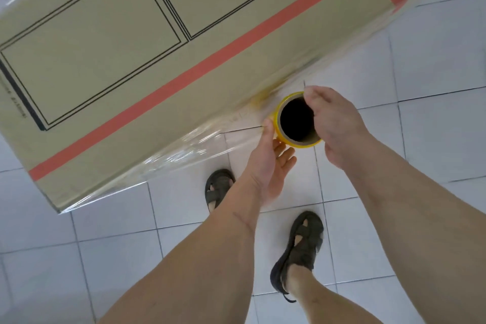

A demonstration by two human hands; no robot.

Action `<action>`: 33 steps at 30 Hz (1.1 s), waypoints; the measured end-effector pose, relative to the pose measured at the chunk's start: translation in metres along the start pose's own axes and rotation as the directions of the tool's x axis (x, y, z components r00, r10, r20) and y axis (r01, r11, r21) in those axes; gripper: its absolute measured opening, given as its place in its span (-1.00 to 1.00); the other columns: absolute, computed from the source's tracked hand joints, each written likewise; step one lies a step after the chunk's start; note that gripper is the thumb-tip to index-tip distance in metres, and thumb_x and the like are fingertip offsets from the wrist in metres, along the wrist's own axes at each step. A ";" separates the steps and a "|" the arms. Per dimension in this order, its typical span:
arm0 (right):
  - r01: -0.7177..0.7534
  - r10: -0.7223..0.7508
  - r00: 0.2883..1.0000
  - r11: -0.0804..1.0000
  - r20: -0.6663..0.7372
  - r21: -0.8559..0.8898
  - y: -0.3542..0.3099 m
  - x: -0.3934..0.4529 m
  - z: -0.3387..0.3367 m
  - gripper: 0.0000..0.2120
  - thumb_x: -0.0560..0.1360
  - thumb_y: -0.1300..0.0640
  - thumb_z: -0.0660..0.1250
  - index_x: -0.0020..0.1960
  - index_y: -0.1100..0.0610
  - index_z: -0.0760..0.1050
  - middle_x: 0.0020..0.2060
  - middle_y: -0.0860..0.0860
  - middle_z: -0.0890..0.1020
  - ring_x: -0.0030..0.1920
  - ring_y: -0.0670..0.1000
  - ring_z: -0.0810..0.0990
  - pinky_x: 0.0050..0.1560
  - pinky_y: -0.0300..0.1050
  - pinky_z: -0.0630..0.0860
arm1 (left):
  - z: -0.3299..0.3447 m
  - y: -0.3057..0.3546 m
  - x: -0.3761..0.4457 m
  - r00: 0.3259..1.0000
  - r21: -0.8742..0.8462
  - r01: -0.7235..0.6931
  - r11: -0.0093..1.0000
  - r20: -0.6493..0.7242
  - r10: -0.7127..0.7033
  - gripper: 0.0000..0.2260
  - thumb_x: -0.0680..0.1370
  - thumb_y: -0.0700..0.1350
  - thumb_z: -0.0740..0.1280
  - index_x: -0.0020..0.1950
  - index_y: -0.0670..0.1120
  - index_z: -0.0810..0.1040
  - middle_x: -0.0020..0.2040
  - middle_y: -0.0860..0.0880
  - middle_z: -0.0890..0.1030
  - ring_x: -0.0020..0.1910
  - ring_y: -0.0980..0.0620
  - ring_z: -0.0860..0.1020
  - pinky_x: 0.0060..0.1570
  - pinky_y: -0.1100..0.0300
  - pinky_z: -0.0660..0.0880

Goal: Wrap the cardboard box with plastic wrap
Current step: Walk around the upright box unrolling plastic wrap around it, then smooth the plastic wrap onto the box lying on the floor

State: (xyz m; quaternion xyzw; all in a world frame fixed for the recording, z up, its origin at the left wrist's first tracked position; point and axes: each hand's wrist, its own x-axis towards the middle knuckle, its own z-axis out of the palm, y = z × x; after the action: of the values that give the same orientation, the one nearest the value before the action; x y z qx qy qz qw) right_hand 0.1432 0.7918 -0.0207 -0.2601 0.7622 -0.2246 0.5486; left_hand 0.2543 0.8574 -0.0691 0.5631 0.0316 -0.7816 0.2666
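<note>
The cardboard box (pixel 163 60) stands on the floor (pixel 434 87) ahead of you and to your left, plastic wrap (pixel 184 147) over its near side. Just beside that side, the roll (pixel 282 137) sits between your left hand (pixel 268 163) and right hand (pixel 334 123), above your sandals (pixel 302 252).

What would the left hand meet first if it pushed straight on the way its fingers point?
The left hand already touches the yellow roll. Straight beyond lies the film-covered edge of the cardboard box, probably next, though depth is unclear.
</note>
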 end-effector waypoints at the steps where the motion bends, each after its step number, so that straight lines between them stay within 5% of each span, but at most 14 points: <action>1: 0.014 -0.014 1.000 1.000 0.002 -0.006 -0.003 0.000 0.001 -0.93 0.63 -0.03 0.25 0.00 -0.12 0.50 -0.03 -0.20 0.56 0.10 -0.09 0.51 0.06 -0.24 0.36 | 0.000 -0.001 0.002 1.000 -0.004 -0.001 1.000 0.003 0.001 -0.25 0.60 0.40 0.12 0.61 -0.11 0.32 0.56 -0.06 0.40 0.53 -0.04 0.38 0.34 0.13 0.38; 4: 0.051 -0.051 0.998 0.998 0.025 -0.021 -0.001 0.002 0.000 -0.91 0.64 -0.03 0.23 0.05 -0.11 0.51 -0.05 -0.23 0.55 0.08 -0.10 0.51 -0.04 -0.27 0.37 | 0.004 -0.001 0.010 0.999 -0.033 -0.035 0.999 -0.003 0.035 -0.25 0.60 0.42 0.09 0.62 -0.06 0.31 0.58 -0.04 0.39 0.55 -0.05 0.35 0.31 0.14 0.36; 8: 0.116 -0.111 0.991 0.990 0.071 -0.082 -0.004 0.006 -0.005 -0.70 0.66 -0.04 0.16 0.37 -0.06 0.46 0.13 -0.18 0.49 0.15 -0.14 0.45 0.12 -0.25 0.34 | 0.014 0.001 0.016 0.996 -0.050 -0.070 0.996 -0.058 0.067 -0.05 0.52 0.51 0.07 0.67 -0.16 0.14 0.61 -0.13 0.30 0.57 -0.08 0.32 0.42 0.09 0.35; 14: 0.257 -0.241 0.965 0.951 0.108 -0.171 -0.005 0.027 -0.010 -0.66 0.68 -0.05 0.09 0.38 -0.05 0.46 0.16 -0.17 0.50 0.19 -0.14 0.45 0.19 -0.23 0.34 | 0.031 -0.001 0.018 0.993 -0.132 -0.105 0.986 -0.068 0.097 0.09 0.41 0.55 0.05 0.70 -0.18 -0.02 0.67 -0.15 0.17 0.61 -0.09 0.26 0.52 0.04 0.28; 17: 0.323 -0.309 0.946 0.927 0.097 -0.192 0.002 0.037 -0.012 -0.69 0.67 -0.05 0.10 0.30 -0.07 0.52 0.12 -0.17 0.56 0.16 -0.12 0.49 0.19 -0.20 0.40 | 0.025 -0.002 0.022 0.996 -0.034 -0.089 0.995 -0.002 0.089 0.25 0.21 0.55 0.13 0.68 -0.21 -0.02 0.66 -0.17 0.18 0.57 -0.09 0.32 0.50 0.04 0.31; 23: 0.459 -0.471 0.882 0.866 -0.015 -0.202 0.008 0.045 -0.009 -0.80 0.59 -0.02 0.24 -0.10 -0.16 0.62 -0.13 -0.29 0.64 -0.03 -0.28 0.55 0.01 -0.28 0.46 | 0.000 0.004 0.036 0.989 0.347 -0.093 0.933 0.142 0.046 0.25 0.26 0.66 0.03 0.66 -0.23 0.07 0.61 -0.18 0.28 0.46 -0.06 0.44 0.39 0.12 0.43; 29: 0.542 -0.570 0.821 0.794 -0.028 -0.275 0.009 0.050 -0.006 -0.77 0.58 -0.02 0.23 -0.08 0.02 0.62 -0.16 -0.15 0.64 0.01 -0.04 0.58 0.08 -0.13 0.46 | -0.016 0.014 0.047 0.969 0.516 -0.191 0.835 0.233 0.078 0.32 0.13 0.62 0.05 0.61 -0.32 0.18 0.54 -0.24 0.40 0.38 -0.07 0.52 0.35 0.12 0.50; 33: 0.583 -0.631 0.775 0.696 0.032 -0.419 0.004 0.046 -0.006 -0.70 0.61 -0.05 0.18 -0.04 0.12 0.58 -0.14 0.00 0.59 0.00 0.07 0.51 -0.01 -0.07 0.39 | -0.025 0.012 0.059 0.957 0.588 -0.259 0.767 0.262 0.122 0.25 0.23 0.65 0.07 0.57 -0.30 0.26 0.44 -0.20 0.48 0.29 -0.01 0.58 0.27 0.16 0.54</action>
State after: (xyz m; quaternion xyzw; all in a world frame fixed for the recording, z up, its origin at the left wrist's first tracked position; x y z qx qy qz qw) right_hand 0.1244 0.7659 -0.0548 -0.5917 0.6925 -0.2444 0.3325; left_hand 0.2680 0.8330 -0.1285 0.5341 -0.3107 -0.7721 0.1484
